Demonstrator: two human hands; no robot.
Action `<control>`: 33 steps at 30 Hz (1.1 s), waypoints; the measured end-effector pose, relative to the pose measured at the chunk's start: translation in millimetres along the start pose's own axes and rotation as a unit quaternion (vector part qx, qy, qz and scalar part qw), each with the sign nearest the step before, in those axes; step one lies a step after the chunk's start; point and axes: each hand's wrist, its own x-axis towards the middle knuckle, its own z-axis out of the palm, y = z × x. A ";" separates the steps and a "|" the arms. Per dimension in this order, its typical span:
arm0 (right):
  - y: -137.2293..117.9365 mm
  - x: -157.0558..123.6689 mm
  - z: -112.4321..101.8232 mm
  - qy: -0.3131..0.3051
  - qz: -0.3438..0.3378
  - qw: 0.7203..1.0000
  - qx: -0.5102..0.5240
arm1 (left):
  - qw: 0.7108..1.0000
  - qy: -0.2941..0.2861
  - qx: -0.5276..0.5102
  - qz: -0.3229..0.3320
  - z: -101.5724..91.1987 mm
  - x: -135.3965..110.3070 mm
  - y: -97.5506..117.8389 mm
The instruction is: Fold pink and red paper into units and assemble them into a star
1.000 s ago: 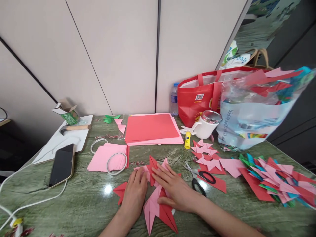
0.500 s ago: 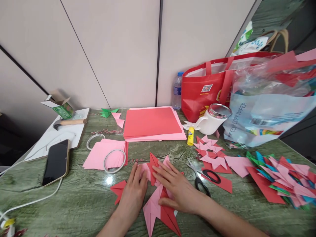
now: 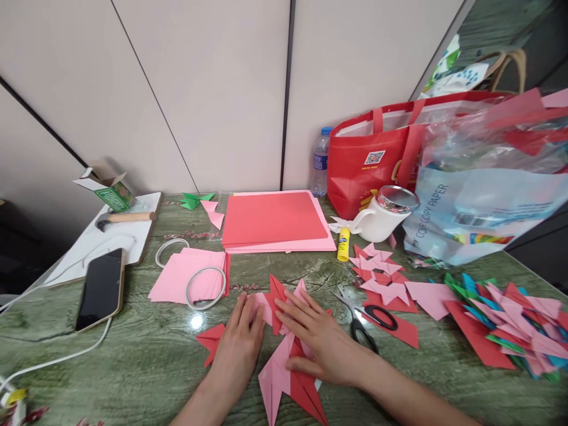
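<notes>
A folded star shape of pink and red paper [image 3: 276,373] lies on the green table in front of me. My right hand [image 3: 310,328] rests flat over its upper right part, fingers spread, with the thumb across the red and pink lower part. On the left side of the paper lies my left hand [image 3: 243,337], its fingers stretched out and touching a pink piece. A red folded point [image 3: 210,341] sticks out past the left hand. Between the two hands a red point [image 3: 277,296] stands out upward. Much of the folded paper is hidden under both hands.
Scissors [image 3: 364,319] lie right of my right hand, near a yellow glue stick [image 3: 343,245]. Pink squares [image 3: 181,275] with a tape roll [image 3: 206,289] sit left. Behind are red sheets [image 3: 275,219]; a mug [image 3: 384,216], folded pieces [image 3: 515,322] and a phone [image 3: 101,290] stand around.
Almost nothing differs. Both hands stay flat on the folded paper; the view shifts very slightly.
</notes>
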 end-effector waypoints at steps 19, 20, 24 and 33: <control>-0.6 1.1 3.0 0.002 0.002 1.000 -0.014 | 0.999 0.013 -0.029 -0.025 -5.1 5.0 1.9; -0.7 1.1 3.1 0.003 0.003 1.000 -0.014 | 0.999 0.016 -0.035 -0.025 -5.2 5.0 1.7; -1.0 1.5 3.6 0.008 0.003 1.000 -0.013 | 0.999 0.022 -0.045 -0.015 -4.0 3.8 0.4; -0.4 2.4 4.1 -0.001 0.004 1.000 -0.007 | 1.000 0.018 0.005 0.017 0.7 2.6 0.9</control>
